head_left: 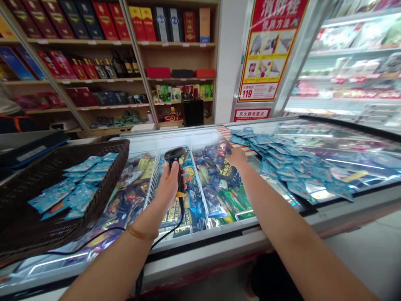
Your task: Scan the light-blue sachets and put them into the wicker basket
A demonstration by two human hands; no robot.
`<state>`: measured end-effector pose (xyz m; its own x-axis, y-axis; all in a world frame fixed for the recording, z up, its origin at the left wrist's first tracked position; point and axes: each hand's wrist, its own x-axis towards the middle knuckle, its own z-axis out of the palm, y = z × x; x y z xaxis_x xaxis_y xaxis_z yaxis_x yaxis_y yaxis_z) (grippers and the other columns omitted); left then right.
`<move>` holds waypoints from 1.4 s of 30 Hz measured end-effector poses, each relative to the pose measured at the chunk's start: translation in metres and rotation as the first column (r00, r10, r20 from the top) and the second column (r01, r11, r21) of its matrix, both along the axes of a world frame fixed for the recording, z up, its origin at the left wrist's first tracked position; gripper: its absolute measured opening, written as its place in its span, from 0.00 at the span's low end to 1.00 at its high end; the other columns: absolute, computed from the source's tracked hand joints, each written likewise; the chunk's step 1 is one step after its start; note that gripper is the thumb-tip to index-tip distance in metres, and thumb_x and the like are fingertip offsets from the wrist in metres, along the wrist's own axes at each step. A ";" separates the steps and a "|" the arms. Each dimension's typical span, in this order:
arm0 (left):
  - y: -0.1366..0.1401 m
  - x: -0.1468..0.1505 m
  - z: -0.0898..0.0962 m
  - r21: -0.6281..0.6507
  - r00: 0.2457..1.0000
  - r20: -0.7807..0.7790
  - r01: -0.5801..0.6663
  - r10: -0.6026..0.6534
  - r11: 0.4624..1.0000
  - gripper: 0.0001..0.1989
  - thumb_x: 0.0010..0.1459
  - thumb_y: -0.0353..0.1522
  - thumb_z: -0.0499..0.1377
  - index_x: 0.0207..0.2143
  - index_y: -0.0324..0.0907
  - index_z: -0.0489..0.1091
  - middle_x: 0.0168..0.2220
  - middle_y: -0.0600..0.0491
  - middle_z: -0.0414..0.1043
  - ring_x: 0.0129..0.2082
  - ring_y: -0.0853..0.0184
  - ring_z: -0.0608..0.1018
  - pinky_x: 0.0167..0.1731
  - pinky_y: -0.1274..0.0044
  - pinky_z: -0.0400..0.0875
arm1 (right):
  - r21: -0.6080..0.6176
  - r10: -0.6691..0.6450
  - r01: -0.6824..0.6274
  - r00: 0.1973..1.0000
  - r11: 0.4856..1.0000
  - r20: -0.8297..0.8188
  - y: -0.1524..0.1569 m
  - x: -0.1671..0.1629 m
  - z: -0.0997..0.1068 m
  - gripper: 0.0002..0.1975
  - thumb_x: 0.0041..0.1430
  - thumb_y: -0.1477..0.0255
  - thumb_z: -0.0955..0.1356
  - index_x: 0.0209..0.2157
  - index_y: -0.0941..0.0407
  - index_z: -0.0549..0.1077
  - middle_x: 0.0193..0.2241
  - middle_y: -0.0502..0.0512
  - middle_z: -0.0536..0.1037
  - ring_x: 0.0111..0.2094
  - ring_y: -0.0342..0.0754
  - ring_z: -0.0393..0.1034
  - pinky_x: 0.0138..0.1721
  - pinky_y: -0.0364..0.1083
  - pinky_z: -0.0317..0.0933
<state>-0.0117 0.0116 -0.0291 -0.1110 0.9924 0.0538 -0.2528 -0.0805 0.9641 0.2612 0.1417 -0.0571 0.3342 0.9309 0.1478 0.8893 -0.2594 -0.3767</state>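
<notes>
My left hand (171, 184) is wrapped round the handle of a black barcode scanner (175, 154), its head pointing away from me over the freezer. A black cable hangs from the scanner's grip. Farther right, my right hand (237, 157) is at the far part of the open freezer section, its fingers curled and partly hidden. By its fingertips is a blurred, reddish small packet (222, 148); what exactly the fingers hold is unclear. Just beside that hand, a heap of blue packets (288, 156) lies on the glass lid. Below both hands are bagged frozen goods (222, 175).
A brown woven basket (120, 150) with more blue packets (78, 184) rests at the left. White wire dividers (200, 188) split the chest freezer (219, 242). Shelves of boxes (175, 44) stand behind, and a lit display fridge (351, 75) is at the right.
</notes>
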 end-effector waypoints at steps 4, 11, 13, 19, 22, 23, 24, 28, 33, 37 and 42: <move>-0.005 -0.006 -0.004 0.011 1.000 -0.018 0.000 0.000 1.000 0.30 0.50 0.59 0.66 0.35 0.43 0.66 0.26 0.58 0.70 0.20 0.73 0.73 0.15 0.81 0.62 | -0.079 -0.063 0.066 0.997 0.995 0.042 -0.008 -0.004 0.006 0.28 0.66 0.61 0.67 0.63 0.61 0.71 0.68 0.74 0.64 0.69 0.67 0.57 0.66 0.62 0.55; -0.008 -0.005 -0.002 -0.018 1.000 -0.016 -0.006 0.006 1.000 0.31 0.48 0.60 0.67 0.35 0.44 0.66 0.25 0.57 0.70 0.19 0.71 0.74 0.15 0.80 0.63 | 0.103 -0.193 0.184 0.978 0.977 0.079 -0.020 0.019 0.030 0.34 0.66 0.60 0.66 0.65 0.67 0.66 0.74 0.77 0.48 0.75 0.67 0.40 0.72 0.66 0.39; -0.009 -0.005 0.000 -0.001 1.000 0.000 -0.019 0.019 1.000 0.30 0.49 0.58 0.67 0.36 0.44 0.66 0.25 0.58 0.70 0.19 0.71 0.73 0.15 0.80 0.63 | 0.151 -0.278 0.270 0.960 0.951 0.033 -0.023 0.033 0.038 0.36 0.66 0.60 0.66 0.67 0.69 0.63 0.74 0.80 0.45 0.76 0.68 0.37 0.72 0.67 0.38; -0.009 -0.004 0.001 -0.031 0.999 0.031 -0.012 0.013 0.999 0.28 0.51 0.55 0.67 0.37 0.44 0.65 0.27 0.59 0.70 0.19 0.73 0.73 0.16 0.80 0.64 | 0.044 -0.396 0.398 0.917 0.916 -0.045 -0.024 0.068 0.037 0.38 0.63 0.59 0.68 0.66 0.71 0.68 0.72 0.85 0.50 0.75 0.75 0.37 0.69 0.74 0.37; -0.009 -0.003 0.000 -0.050 0.999 0.037 -0.009 0.011 0.999 0.28 0.50 0.55 0.68 0.37 0.44 0.63 0.27 0.59 0.71 0.20 0.72 0.74 0.16 0.81 0.63 | 0.035 -0.391 0.395 0.916 0.918 -0.088 -0.022 0.076 0.031 0.36 0.60 0.58 0.70 0.63 0.68 0.72 0.71 0.85 0.54 0.74 0.78 0.41 0.67 0.78 0.38; -0.009 -0.003 0.000 -0.050 0.999 0.039 -0.009 0.011 0.999 0.28 0.50 0.55 0.68 0.37 0.44 0.63 0.28 0.59 0.71 0.21 0.72 0.74 0.16 0.81 0.63 | 0.048 -0.385 0.391 0.918 0.919 -0.096 -0.022 0.076 0.030 0.35 0.60 0.59 0.70 0.62 0.67 0.73 0.70 0.85 0.56 0.73 0.79 0.43 0.66 0.79 0.39; -0.009 -0.003 0.000 -0.049 0.999 0.039 -0.010 0.012 0.999 0.28 0.50 0.56 0.68 0.36 0.44 0.63 0.28 0.58 0.71 0.21 0.72 0.74 0.16 0.81 0.63 | 0.066 -0.378 0.385 0.921 0.921 -0.092 -0.022 0.075 0.031 0.34 0.60 0.59 0.70 0.62 0.67 0.73 0.69 0.85 0.58 0.72 0.79 0.45 0.66 0.79 0.39; -0.008 -0.003 -0.002 -0.044 1.000 0.024 -0.002 0.004 0.999 0.28 0.52 0.56 0.67 0.36 0.45 0.64 0.29 0.58 0.71 0.21 0.73 0.73 0.16 0.80 0.63 | 0.129 -0.286 0.283 0.958 0.950 0.006 -0.028 0.049 0.043 0.32 0.65 0.60 0.67 0.62 0.68 0.72 0.66 0.83 0.64 0.71 0.77 0.50 0.66 0.77 0.42; -0.006 -0.003 -0.007 -0.027 1.000 0.005 0.014 -0.013 1.000 0.30 0.49 0.59 0.67 0.35 0.44 0.65 0.28 0.58 0.70 0.18 0.75 0.68 0.15 0.79 0.64 | 0.156 0.105 -0.119 0.990 0.980 0.098 -0.041 -0.029 0.047 0.27 0.65 0.61 0.69 0.59 0.65 0.75 0.61 0.79 0.71 0.66 0.74 0.58 0.66 0.69 0.51; -0.006 -0.001 -0.009 -0.019 1.000 0.015 0.006 -0.006 1.000 0.32 0.47 0.59 0.68 0.35 0.44 0.64 0.27 0.59 0.70 0.18 0.74 0.69 0.15 0.80 0.65 | 0.015 0.405 -0.409 0.908 0.913 0.104 -0.056 -0.089 0.031 0.19 0.64 0.60 0.71 0.49 0.60 0.80 0.55 0.74 0.77 0.63 0.70 0.65 0.63 0.62 0.59; -0.004 -0.002 -0.010 0.005 1.000 0.032 -0.001 0.001 1.000 0.33 0.46 0.60 0.68 0.37 0.44 0.63 0.27 0.59 0.69 0.18 0.74 0.69 0.15 0.80 0.65 | 0.054 0.596 -0.596 0.803 0.801 0.008 -0.057 -0.098 0.027 0.15 0.68 0.65 0.68 0.51 0.58 0.76 0.52 0.67 0.81 0.55 0.59 0.74 0.57 0.51 0.65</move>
<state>-0.0142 0.0077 -0.0391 -0.1139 0.9920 0.0553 -0.2830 -0.0857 0.9553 0.1630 0.0846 -0.0299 -0.2827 0.9380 0.2008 0.8585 0.3408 -0.3833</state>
